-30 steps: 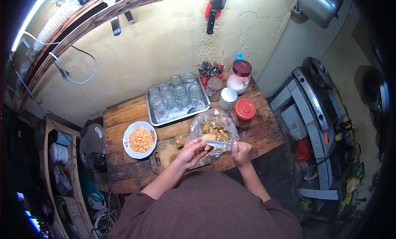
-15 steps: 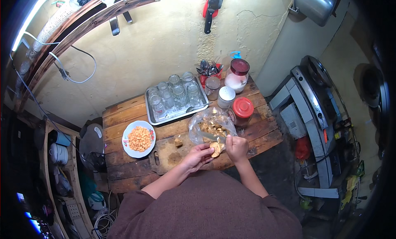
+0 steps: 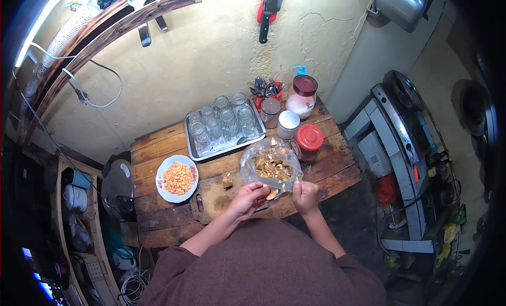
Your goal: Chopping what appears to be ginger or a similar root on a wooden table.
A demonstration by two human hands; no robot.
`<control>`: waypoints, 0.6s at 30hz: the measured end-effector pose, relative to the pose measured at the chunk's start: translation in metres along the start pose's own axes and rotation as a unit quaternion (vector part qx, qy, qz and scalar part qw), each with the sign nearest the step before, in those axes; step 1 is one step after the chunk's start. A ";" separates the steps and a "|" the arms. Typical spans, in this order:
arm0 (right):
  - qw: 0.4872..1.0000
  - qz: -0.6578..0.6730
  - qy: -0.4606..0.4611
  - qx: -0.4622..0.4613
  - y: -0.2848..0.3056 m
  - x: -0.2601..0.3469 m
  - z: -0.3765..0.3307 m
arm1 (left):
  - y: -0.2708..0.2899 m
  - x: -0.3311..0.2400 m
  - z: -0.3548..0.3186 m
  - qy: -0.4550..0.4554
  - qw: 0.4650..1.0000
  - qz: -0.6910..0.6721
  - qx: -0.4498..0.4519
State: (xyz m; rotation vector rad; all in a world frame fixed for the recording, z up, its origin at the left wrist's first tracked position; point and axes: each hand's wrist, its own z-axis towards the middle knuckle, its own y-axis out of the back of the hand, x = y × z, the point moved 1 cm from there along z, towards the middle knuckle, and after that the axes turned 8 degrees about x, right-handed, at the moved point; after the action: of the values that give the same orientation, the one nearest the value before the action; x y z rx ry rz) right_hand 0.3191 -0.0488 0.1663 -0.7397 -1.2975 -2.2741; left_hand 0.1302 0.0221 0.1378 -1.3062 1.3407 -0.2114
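My left hand (image 3: 247,200) pinches a rounded, pale yellow-orange vegetable piece (image 3: 272,194) between thumb and fingers. A knife is gripped in my right hand (image 3: 305,197), its blade (image 3: 270,182) pointing left across the piece, near my left fingertips. Just beyond both hands, a clear plastic bag (image 3: 252,159) lies open with brown and pale peelings inside. Under my left hand is a worn wooden cutting board (image 3: 210,212), bearing a small brown chunk (image 3: 227,183). To the left, a white flower-patterned bowl (image 3: 163,192) holds diced orange cubes (image 3: 179,178).
Behind the bag stands a metal tray (image 3: 197,154) of glass mugs (image 3: 228,121). Right of it are a red-lidded jar (image 3: 309,138), a white-lidded jar (image 3: 288,124), a large jar (image 3: 301,103) and a red cutlery holder (image 3: 258,103). A stove (image 3: 392,124) is farther right.
The knife blade has come down and nearer, now lying across the vegetable piece. My right hand has shifted slightly right and nearer; the piece shows less of its face.
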 end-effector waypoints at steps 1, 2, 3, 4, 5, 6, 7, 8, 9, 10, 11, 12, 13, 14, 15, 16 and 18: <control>1.000 0.002 -0.005 0.002 -0.002 -0.001 0.002 | 0.000 0.002 0.001 0.001 1.000 -0.001 0.011; 1.000 0.005 -0.009 0.004 -0.003 -0.002 0.003 | 0.001 0.001 0.001 0.006 1.000 0.007 0.010; 1.000 0.006 -0.009 0.004 -0.001 -0.002 0.001 | 0.002 -0.001 0.000 0.006 1.000 0.007 0.009; 0.999 0.003 -0.038 0.008 0.003 -0.006 -0.002 | -0.001 -0.004 -0.001 -0.002 1.000 -0.002 -0.003; 0.998 -0.001 -0.068 0.011 0.006 -0.010 -0.004 | -0.003 -0.007 -0.001 -0.010 1.000 -0.012 -0.015; 0.994 0.005 -0.109 0.019 0.003 -0.017 -0.006 | -0.003 -0.011 0.000 -0.012 1.000 -0.001 -0.022; 0.994 0.005 -0.109 0.020 0.004 -0.016 -0.006 | -0.002 -0.012 -0.001 -0.013 1.000 -0.002 -0.022; 0.994 0.023 -0.103 0.013 0.003 -0.013 -0.007 | -0.001 -0.012 -0.001 -0.017 1.000 -0.003 -0.023; 0.994 0.041 -0.097 0.006 0.004 -0.012 -0.008 | 0.000 -0.011 -0.001 -0.020 0.999 -0.005 -0.024; 0.994 0.041 -0.097 0.006 0.003 -0.009 -0.008 | 0.001 -0.011 0.000 -0.013 1.000 0.003 -0.023; 0.998 0.023 -0.065 0.014 0.003 -0.006 -0.009 | 0.001 -0.010 0.001 -0.012 1.000 0.004 -0.023; 0.999 0.004 -0.033 0.022 0.002 -0.004 -0.009 | 0.002 -0.009 0.000 -0.019 0.999 -0.005 -0.025; 0.999 0.004 -0.032 0.021 0.002 -0.004 -0.009 | 0.002 -0.008 0.001 -0.027 0.999 -0.014 -0.026; 0.999 0.012 -0.037 0.023 0.002 -0.004 -0.009 | 0.004 -0.007 0.001 -0.027 0.999 -0.014 -0.026; 0.999 0.019 -0.041 0.025 0.002 -0.004 -0.009 | 0.005 -0.006 0.002 -0.014 0.999 -0.014 -0.025; 0.999 0.019 -0.042 0.025 0.001 -0.004 -0.008 | 0.004 -0.005 0.001 0.001 1.000 -0.015 -0.025; 0.999 0.010 -0.043 0.015 -0.003 -0.004 -0.005 | -0.002 -0.001 0.000 0.015 1.000 0.003 -0.022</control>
State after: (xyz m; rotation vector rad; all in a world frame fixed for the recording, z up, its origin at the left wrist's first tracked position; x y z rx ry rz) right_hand 0.3198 -0.0512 0.1598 -0.8454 -1.3535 -2.2248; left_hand 0.1312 0.0226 0.1402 -1.3408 1.3815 -0.1985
